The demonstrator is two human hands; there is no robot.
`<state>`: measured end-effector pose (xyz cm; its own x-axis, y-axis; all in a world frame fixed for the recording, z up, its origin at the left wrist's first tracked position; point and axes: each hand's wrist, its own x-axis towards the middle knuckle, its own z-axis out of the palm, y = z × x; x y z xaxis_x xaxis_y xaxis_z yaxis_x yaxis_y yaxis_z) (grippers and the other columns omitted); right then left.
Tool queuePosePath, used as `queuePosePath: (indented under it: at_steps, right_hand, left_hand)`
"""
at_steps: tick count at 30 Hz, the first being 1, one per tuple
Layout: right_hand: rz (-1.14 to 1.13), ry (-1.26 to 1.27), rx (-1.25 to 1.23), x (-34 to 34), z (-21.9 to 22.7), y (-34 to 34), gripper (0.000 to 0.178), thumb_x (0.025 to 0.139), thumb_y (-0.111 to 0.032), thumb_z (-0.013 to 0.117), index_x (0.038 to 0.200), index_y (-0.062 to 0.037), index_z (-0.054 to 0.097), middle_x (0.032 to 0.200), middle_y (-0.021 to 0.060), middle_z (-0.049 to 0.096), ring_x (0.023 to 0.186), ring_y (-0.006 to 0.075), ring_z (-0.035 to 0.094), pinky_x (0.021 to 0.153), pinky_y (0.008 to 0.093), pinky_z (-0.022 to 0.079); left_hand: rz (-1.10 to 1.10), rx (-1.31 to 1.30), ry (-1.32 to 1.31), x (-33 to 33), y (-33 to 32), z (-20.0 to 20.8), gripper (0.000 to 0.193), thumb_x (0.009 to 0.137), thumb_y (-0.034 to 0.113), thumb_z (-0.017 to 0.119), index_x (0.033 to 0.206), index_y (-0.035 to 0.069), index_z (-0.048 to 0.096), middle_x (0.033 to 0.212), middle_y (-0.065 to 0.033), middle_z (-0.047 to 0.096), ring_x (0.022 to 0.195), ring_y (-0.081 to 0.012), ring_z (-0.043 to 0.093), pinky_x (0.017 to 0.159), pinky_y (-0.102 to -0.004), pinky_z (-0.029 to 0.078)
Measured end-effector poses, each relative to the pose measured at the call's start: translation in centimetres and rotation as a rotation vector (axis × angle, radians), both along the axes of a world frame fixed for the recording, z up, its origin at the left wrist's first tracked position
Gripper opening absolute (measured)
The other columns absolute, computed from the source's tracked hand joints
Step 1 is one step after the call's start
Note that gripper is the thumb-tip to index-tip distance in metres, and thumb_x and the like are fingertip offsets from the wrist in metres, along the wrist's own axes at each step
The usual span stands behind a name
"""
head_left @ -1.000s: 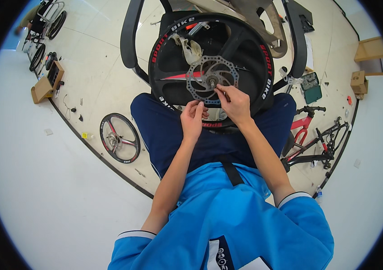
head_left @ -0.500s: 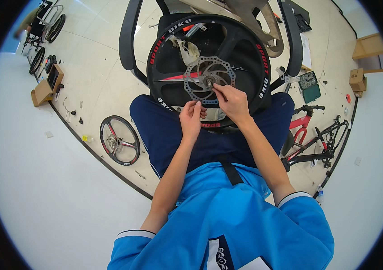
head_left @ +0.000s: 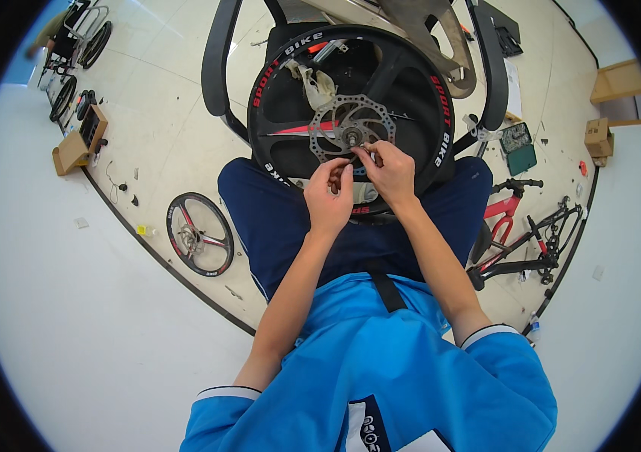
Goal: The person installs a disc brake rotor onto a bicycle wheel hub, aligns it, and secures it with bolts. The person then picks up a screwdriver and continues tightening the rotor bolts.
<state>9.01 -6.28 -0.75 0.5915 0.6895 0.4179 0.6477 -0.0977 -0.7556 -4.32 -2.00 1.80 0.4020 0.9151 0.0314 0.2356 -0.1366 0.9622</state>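
A black three-spoke bicycle wheel (head_left: pixel 258 134) lies flat before me on a black chair, its near rim at my thighs. At its middle sits a silver brake disc (head_left: pixel 322 128) with the hub axle (head_left: pixel 353 138) rising through it. My right hand (head_left: pixel 390 173) is closed in a pinch just on the near side of the axle. Close beside it, my left hand (head_left: pixel 330 197) has its thumb and fingers drawn together over the disc's near edge. Whatever small thing lies between the fingertips cannot be made out. A crumpled whitish cloth or glove (head_left: pixel 316 88) shows between the spokes.
Chair armrests (head_left: pixel 216 79) flank the wheel. On the floor at left lies another three-spoke wheel (head_left: pixel 179 239). A red-and-black bike frame (head_left: pixel 502 211) rests at right, below a green case (head_left: pixel 520 157). An open cardboard box (head_left: pixel 72 154) stands at far left.
My right hand has drawn back slightly from the axle toward me. The left hand has moved right and a little up, and its fingertips now come near the right hand's.
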Motion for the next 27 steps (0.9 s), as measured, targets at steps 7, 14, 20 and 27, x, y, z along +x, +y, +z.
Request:
queuePosePath:
  at_steps: [7,14,20,27]
  right_hand:
    - [0.01,0.037,-0.037,0.0,-0.2,-0.2,0.014,0.079,-0.007,0.08,0.086,-0.0022,0.07,0.066,0.0081,0.06,0.052,0.0167,0.054,0.05,0.0291,0.044]
    - [-0.005,0.074,0.004,-0.2,-0.4,-0.4,0.017,0.078,-0.005,0.078,0.093,-0.0035,0.071,0.072,0.0077,0.064,0.056,0.0187,0.058,0.052,0.0299,0.047]
    - [0.015,0.029,-0.002,0.1,-0.5,-0.6,0.013,0.077,-0.007,0.078,0.088,-0.0048,0.071,0.075,0.008,0.067,0.063,0.0254,0.066,0.056,0.0335,0.052]
    - [0.015,0.031,0.002,0.2,-0.2,-0.6,0.013,0.076,-0.008,0.08,0.086,-0.005,0.071,0.073,0.0073,0.066,0.063,0.026,0.066,0.055,0.034,0.052]
  left_hand:
    - [-0.022,0.255,0.097,2.4,1.2,0.3,0.012,0.087,0.007,0.072,0.097,0.0,0.073,0.069,-0.0044,0.056,0.054,-0.0115,0.046,0.051,-0.0273,0.036]
    - [0.042,0.307,0.14,3.2,1.2,-0.3,0.013,0.086,0.009,0.074,0.093,-0.001,0.073,0.067,-0.0049,0.056,0.054,-0.0123,0.049,0.051,-0.0282,0.038]
    - [0.058,0.185,0.183,3.5,1.7,-0.5,0.017,0.086,0.011,0.075,0.09,-0.005,0.073,0.063,-0.0044,0.059,0.051,-0.0074,0.049,0.049,-0.0255,0.038]
    - [0.097,-0.101,0.161,3.8,1.9,0.0,0.023,0.085,0.013,0.077,0.09,-0.009,0.072,0.059,0.0006,0.059,0.054,-0.0025,0.049,0.05,-0.0222,0.038]
